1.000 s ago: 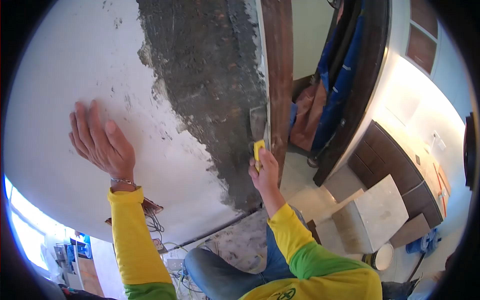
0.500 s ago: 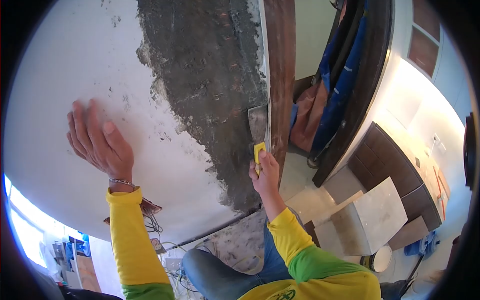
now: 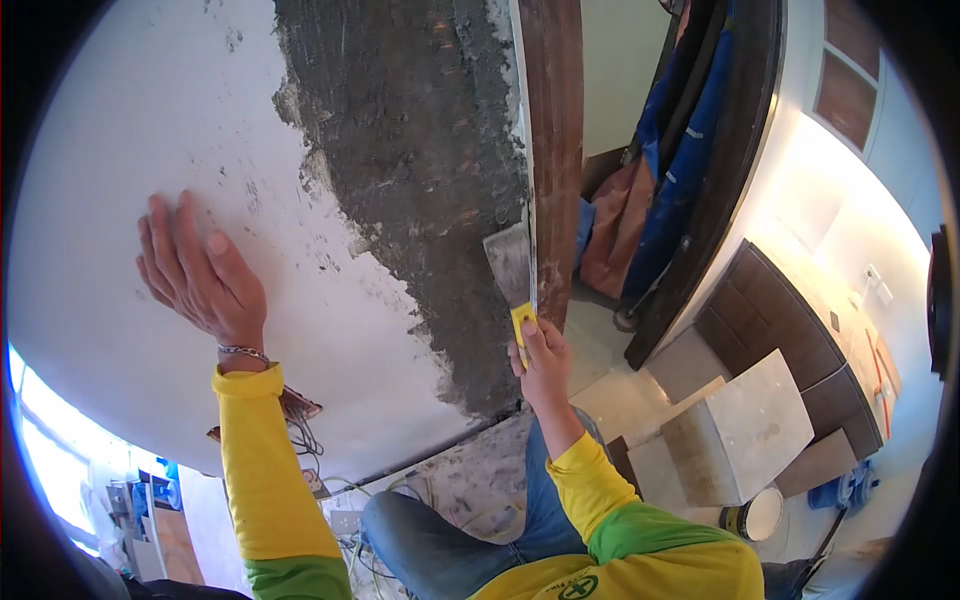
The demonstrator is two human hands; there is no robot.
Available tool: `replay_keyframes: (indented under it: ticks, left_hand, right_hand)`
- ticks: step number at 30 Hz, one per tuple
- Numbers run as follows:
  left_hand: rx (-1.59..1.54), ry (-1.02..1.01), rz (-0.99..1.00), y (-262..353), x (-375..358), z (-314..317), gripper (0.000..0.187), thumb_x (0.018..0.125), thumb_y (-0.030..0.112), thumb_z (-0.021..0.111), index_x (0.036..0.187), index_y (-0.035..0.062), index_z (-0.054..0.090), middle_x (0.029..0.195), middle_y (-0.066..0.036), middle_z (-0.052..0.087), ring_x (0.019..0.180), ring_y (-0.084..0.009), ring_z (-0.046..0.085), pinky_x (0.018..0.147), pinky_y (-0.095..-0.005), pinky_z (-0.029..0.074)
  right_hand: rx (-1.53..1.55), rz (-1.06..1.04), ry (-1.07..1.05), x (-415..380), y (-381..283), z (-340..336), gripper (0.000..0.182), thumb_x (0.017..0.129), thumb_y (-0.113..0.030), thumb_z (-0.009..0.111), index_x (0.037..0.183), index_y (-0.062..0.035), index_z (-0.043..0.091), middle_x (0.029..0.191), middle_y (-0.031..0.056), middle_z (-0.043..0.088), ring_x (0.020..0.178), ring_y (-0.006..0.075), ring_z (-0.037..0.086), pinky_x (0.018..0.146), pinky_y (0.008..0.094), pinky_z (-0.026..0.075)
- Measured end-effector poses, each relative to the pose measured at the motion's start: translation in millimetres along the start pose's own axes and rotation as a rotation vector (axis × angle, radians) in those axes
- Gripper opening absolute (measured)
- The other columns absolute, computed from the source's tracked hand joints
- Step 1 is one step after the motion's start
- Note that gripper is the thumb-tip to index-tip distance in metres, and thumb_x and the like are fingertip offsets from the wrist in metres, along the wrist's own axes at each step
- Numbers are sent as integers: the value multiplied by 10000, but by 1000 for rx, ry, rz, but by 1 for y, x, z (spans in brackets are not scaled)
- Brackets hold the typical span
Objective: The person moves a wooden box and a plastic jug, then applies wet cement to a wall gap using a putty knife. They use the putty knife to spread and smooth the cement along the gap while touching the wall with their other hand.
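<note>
My left hand [image 3: 205,270] lies flat on the white wall [image 3: 180,130], fingers stretched upward, with a chain bracelet at the wrist. In my right hand [image 3: 543,365] is a putty knife [image 3: 512,265] with a yellow handle and a broad, grey-smeared metal blade. The blade points up and leans a little left, over the right edge of the dark grey patch [image 3: 410,130] of bare plaster, close beside the brown wooden door frame [image 3: 557,150]. Ragged white paint borders the patch on its left side.
Wires hang from an opening [image 3: 300,403] low in the wall, with more cables on the dusty floor [image 3: 480,480]. Past the frame hang blue and reddish covers [image 3: 640,200]. At right stand a pale box-shaped block [image 3: 745,425], a bucket [image 3: 765,515] and dark cabinets [image 3: 790,320].
My right hand has moved slightly down and to the right with the putty knife, whose blade now tilts more to the left. My left hand stays on the wall.
</note>
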State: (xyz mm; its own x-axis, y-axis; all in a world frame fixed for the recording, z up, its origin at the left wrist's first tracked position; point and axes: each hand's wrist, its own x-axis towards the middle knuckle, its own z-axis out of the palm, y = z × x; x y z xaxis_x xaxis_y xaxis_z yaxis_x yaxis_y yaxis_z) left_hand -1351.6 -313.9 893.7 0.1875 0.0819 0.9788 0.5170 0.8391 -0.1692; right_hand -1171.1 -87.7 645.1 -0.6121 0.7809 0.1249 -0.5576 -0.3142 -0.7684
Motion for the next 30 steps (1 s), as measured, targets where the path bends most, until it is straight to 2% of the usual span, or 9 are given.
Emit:
replay_keyframes:
  ticks: [3, 6, 9, 11, 17, 23, 25, 27, 30]
  left_hand:
    - [5, 0, 0, 0, 0, 0, 522, 1067, 437, 299, 1369, 122, 586, 1486, -91, 499, 1391, -311, 419, 1155, -487, 235]
    - [-11, 12, 12, -1, 0, -1, 513, 1066, 426, 301, 1369, 127, 588, 1485, -93, 500, 1390, -311, 421, 1155, -481, 237]
    - [30, -2, 5, -2, 0, 0, 507, 1065, 418, 302, 1366, 129, 591, 1484, -94, 502, 1393, -307, 417, 1153, -475, 238]
    - [22, 8, 6, -2, 0, 1, 507, 1065, 418, 301, 1364, 130, 592, 1484, -92, 501, 1396, -306, 415, 1154, -475, 236]
    - [-8, -2, -6, -3, -1, 0, 509, 1060, 423, 300, 1367, 136, 586, 1492, -88, 492, 1408, -297, 399, 1161, -474, 220]
    - [-13, -22, -13, -3, -2, -1, 500, 1052, 414, 313, 1388, 139, 561, 1502, -83, 476, 1418, -294, 382, 1168, -475, 201]
    - [-15, -25, -18, -4, -2, -1, 496, 1051, 410, 317, 1392, 140, 556, 1503, -79, 474, 1419, -294, 379, 1169, -477, 198]
    - [-32, -14, -10, -4, -2, -1, 482, 1051, 391, 320, 1386, 137, 558, 1506, -74, 471, 1421, -295, 377, 1171, -485, 197]
    - [-47, -1, -29, -2, -1, -3, 462, 1046, 377, 344, 1363, 134, 576, 1501, -71, 477, 1419, -289, 381, 1173, -475, 204]
  right_hand:
    - [147, 87, -16, -1, 7, -8, 359, 938, -295, 712, 1078, 31, 658, 745, 47, 618, 542, 87, 539, 434, 219, 395]
    - [113, 180, 51, 21, -11, 12, 300, 949, -334, 687, 1034, -55, 619, 758, 8, 561, 576, 91, 559, 460, 215, 433]
    - [187, 45, -56, 48, -7, 27, 336, 939, -313, 711, 1041, 3, 657, 707, 29, 585, 547, 80, 543, 420, 216, 389]
    - [91, -69, 67, 34, -7, 35, 318, 943, -309, 710, 1024, -7, 654, 686, 2, 568, 544, 59, 530, 431, 205, 384]
    - [-258, -217, 145, 13, -13, 43, 279, 974, -331, 663, 1001, -60, 601, 703, -16, 558, 533, 47, 496, 449, 197, 398]
    - [-13, -17, 112, -24, -33, 99, 284, 984, -321, 651, 984, -65, 528, 714, 16, 582, 520, 74, 520, 464, 218, 424]
    - [-13, -27, 67, -32, -39, 109, 303, 982, -326, 651, 1029, -53, 528, 728, 38, 603, 526, 84, 546, 471, 226, 442]
    - [-140, -227, -70, -34, -43, 117, 316, 981, -330, 651, 1054, -45, 536, 749, 51, 617, 526, 90, 555, 466, 229, 447]
    - [-140, -209, -101, -28, -40, 103, 307, 991, -298, 637, 1106, -36, 527, 783, 61, 637, 525, 87, 552, 457, 222, 437]
